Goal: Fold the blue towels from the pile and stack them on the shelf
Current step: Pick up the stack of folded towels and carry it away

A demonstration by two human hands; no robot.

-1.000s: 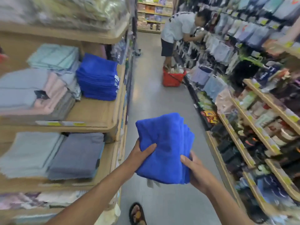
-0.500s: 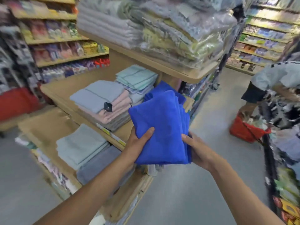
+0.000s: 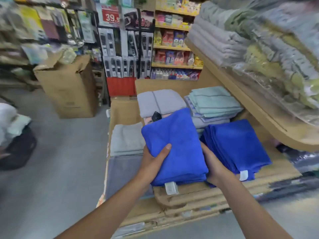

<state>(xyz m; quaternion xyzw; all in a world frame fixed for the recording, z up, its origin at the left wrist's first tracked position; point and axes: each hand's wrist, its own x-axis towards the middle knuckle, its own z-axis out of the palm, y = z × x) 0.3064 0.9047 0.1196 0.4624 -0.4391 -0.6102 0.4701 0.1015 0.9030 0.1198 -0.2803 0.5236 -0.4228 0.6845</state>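
Note:
A folded blue towel [image 3: 176,144] is held flat in front of me over the wooden shelf [image 3: 279,171]. My left hand [image 3: 155,159] grips its near left edge, thumb on top. My right hand [image 3: 214,164] holds its right side from underneath. A white label hangs from the towel's near edge. Just to the right lies a stack of folded blue towels [image 3: 236,145] on the shelf, touching or nearly touching my right hand.
Grey towels [image 3: 160,102], mint towels [image 3: 215,102] and a lower light grey pile [image 3: 127,138] fill the shelf behind and left. An upper shelf [image 3: 259,107] of wrapped towels overhangs at right. A cardboard box [image 3: 67,88] stands on the aisle floor at left.
My view has swung left onto the shelf end. Both hands have brought the folded towel down beside the blue stack, which now lies to its right.

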